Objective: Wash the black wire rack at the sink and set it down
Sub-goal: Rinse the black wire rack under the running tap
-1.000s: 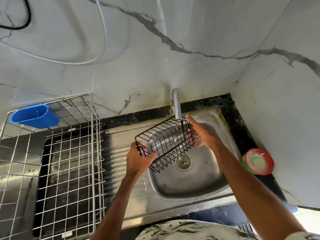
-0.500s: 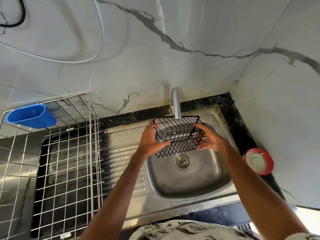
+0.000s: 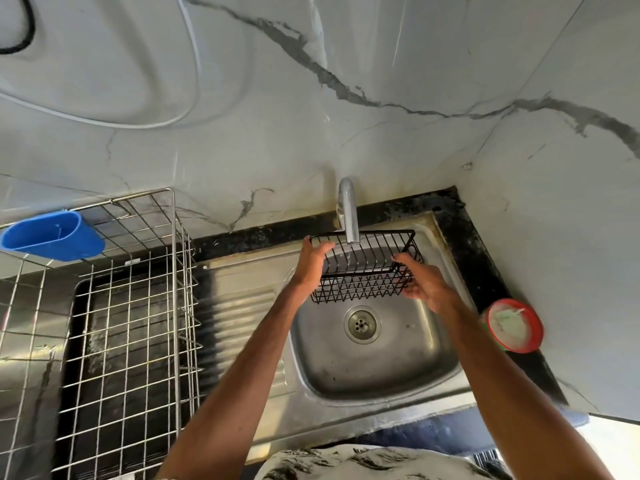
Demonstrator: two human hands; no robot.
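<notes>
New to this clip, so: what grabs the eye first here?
A black rack held under the tap, above the sink, with the left hand and right hand gripping its ends. Left of the sink stands a steel basket with a blue cup; a red tub sits right.

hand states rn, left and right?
Left hand: grip closed on the left end of the black wire rack.
Right hand: grip closed on its right end.
</notes>
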